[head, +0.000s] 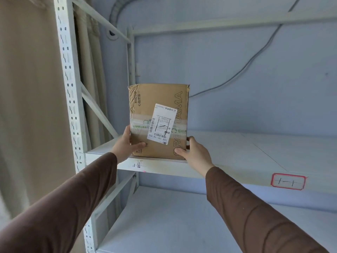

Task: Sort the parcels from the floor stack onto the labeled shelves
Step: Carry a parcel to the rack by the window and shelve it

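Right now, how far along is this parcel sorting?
Early, it seems. One cardboard parcel stands upright at the front edge of the middle shelf, gripped by the left hand and right hand. No other parcel shows on this shelf or the one below. The floor stack is out of view, so what remains is unknown.

A beige curtain (31, 106) hangs left; a grey cable (255, 57) crosses the wall (218, 70).
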{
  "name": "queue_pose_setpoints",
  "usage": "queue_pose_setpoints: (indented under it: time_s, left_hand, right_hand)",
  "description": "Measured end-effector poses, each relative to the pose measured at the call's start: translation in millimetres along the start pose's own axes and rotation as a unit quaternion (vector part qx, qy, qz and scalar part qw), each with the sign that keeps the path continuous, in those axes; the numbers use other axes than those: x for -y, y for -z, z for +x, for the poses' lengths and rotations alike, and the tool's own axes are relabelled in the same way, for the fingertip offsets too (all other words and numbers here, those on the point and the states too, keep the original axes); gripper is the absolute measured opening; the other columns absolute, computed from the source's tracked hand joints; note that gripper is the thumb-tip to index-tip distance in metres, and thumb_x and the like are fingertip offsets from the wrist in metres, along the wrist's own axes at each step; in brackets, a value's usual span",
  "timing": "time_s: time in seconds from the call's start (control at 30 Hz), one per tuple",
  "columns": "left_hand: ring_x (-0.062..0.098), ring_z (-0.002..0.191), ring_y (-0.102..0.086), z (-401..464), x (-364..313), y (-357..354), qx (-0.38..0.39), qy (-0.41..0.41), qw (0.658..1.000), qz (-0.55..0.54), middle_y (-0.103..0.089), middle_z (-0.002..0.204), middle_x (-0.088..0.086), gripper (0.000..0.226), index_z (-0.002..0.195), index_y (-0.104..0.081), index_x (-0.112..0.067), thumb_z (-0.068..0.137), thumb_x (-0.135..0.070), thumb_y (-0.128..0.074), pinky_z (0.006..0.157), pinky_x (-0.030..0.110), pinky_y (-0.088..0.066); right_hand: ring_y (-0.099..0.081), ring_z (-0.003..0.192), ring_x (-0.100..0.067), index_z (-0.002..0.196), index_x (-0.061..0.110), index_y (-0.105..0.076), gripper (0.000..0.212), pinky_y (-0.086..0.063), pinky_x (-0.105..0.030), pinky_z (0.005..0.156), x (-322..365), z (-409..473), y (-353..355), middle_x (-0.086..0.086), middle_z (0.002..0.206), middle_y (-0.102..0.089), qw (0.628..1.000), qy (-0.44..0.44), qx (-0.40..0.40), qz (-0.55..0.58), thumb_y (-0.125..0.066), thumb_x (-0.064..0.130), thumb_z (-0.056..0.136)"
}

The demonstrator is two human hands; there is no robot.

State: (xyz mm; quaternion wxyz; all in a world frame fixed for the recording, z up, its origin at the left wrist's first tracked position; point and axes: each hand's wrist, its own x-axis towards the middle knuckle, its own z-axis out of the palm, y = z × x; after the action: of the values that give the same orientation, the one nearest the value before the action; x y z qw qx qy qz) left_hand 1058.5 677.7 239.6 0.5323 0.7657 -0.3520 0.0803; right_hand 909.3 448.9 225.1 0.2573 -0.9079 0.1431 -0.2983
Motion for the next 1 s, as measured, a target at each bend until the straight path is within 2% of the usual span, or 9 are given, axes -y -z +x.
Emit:
queue_pose_setpoints:
  time_s: [0.07, 0.13, 0.37, 0.6, 0.7, 0.77, 0.87, 0.93, 1.0]
  left_hand:
    - [0.010, 0.102, -0.058, 8, 4, -1, 0.004, 0.004, 1.000, 0.007, -0.060, 0.114, -0.006, 0.072, 0.140, -0.036, -0.015, 0.083, -0.004, -0.078, 0.080, 0.010, -0.047]
    - [0.018, 0.108, -0.057, 15, 8, -4, 0.005, 0.011, 1.000, 0.023, -0.060, 0.118, -0.002, 0.073, 0.141, -0.035, -0.018, 0.083, -0.010, -0.080, 0.087, 0.023, -0.045]
    - [0.030, 0.114, -0.057, 39, 18, -3, 0.017, 0.041, 0.996, 0.080, -0.057, 0.121, 0.003, 0.076, 0.142, -0.031, -0.022, 0.084, -0.020, -0.080, 0.099, 0.045, -0.050]
    - [0.029, 0.115, -0.058, 45, 27, -7, -0.002, 0.053, 0.994, 0.093, -0.059, 0.121, 0.004, 0.067, 0.137, -0.035, -0.019, 0.086, -0.023, -0.078, 0.095, 0.039, -0.048]
    - [0.031, 0.129, -0.051, 41, 25, -10, -0.018, 0.061, 0.996, 0.066, -0.052, 0.141, 0.007, 0.084, 0.150, -0.025, -0.019, 0.086, -0.020, -0.078, 0.107, 0.043, -0.044]
    - [0.029, 0.142, -0.038, 34, 22, -13, -0.045, 0.059, 0.997, 0.032, -0.035, 0.158, 0.007, 0.100, 0.157, -0.015, -0.022, 0.083, -0.020, -0.082, 0.118, 0.046, -0.033]
    - [0.027, 0.153, -0.014, 18, 15, -23, -0.145, 0.000, 0.982, 0.119, -0.011, 0.166, 0.006, 0.109, 0.159, -0.010, -0.024, 0.080, -0.032, -0.084, 0.124, 0.049, -0.017]
    - [0.026, 0.154, -0.004, 3, 2, -35, -0.196, -0.102, 0.958, 0.183, -0.007, 0.168, 0.007, 0.102, 0.159, -0.012, -0.022, 0.083, -0.030, -0.080, 0.125, 0.049, -0.010]
    - [0.026, 0.155, -0.001, -12, -17, -56, -0.197, -0.193, 0.937, 0.213, -0.007, 0.168, 0.008, 0.095, 0.159, -0.015, -0.020, 0.086, -0.029, -0.075, 0.125, 0.048, -0.008]
  right_hand:
    - [-0.066, 0.112, -0.025, 0.126, 0.018, -0.049, 0.054, -0.054, -0.041, 0.089, -1, 8, -3, 0.000, 0.126, -0.069, 1.000, -0.001, 0.000, -0.003, -0.067, 0.055, 0.091]
    - [-0.066, 0.112, -0.025, 0.124, 0.017, -0.049, 0.051, -0.053, -0.039, 0.089, -1, 15, -6, -0.001, 0.125, -0.069, 1.000, -0.004, 0.001, -0.007, -0.067, 0.051, 0.092]
    - [-0.066, 0.111, -0.029, 0.118, 0.013, -0.048, 0.047, -0.053, -0.038, 0.088, 2, 36, -14, -0.005, 0.126, -0.069, 1.000, -0.013, 0.006, -0.018, -0.070, 0.045, 0.092]
    - [-0.065, 0.111, -0.029, 0.121, 0.013, -0.049, 0.048, -0.051, -0.036, 0.086, 1, 38, -17, -0.005, 0.126, -0.068, 1.000, -0.025, 0.001, -0.013, -0.069, 0.046, 0.093]
    - [-0.061, 0.116, -0.031, 0.129, 0.010, -0.047, 0.054, -0.047, -0.034, 0.083, 1, 33, -14, -0.008, 0.131, -0.064, 0.999, -0.039, 0.007, -0.031, -0.066, 0.047, 0.095]
    - [-0.056, 0.124, -0.034, 0.139, 0.008, -0.042, 0.064, -0.046, -0.037, 0.090, 1, 27, -10, -0.013, 0.139, -0.058, 0.998, -0.048, 0.002, -0.040, -0.065, 0.049, 0.095]
    - [-0.044, 0.135, -0.034, 0.149, 0.011, -0.035, 0.074, -0.042, -0.043, 0.103, -2, 10, 0, -0.012, 0.152, -0.044, 0.997, -0.039, -0.030, -0.059, -0.062, 0.053, 0.095]
    - [-0.040, 0.135, -0.034, 0.150, 0.014, -0.034, 0.072, -0.040, -0.044, 0.102, -6, -6, 9, -0.009, 0.156, -0.039, 0.993, -0.016, -0.082, -0.088, -0.060, 0.052, 0.096]
    - [-0.038, 0.137, -0.033, 0.152, 0.016, -0.034, 0.070, -0.039, -0.045, 0.102, -14, -24, 20, -0.008, 0.161, -0.033, 0.983, 0.005, -0.135, -0.125, -0.058, 0.051, 0.096]
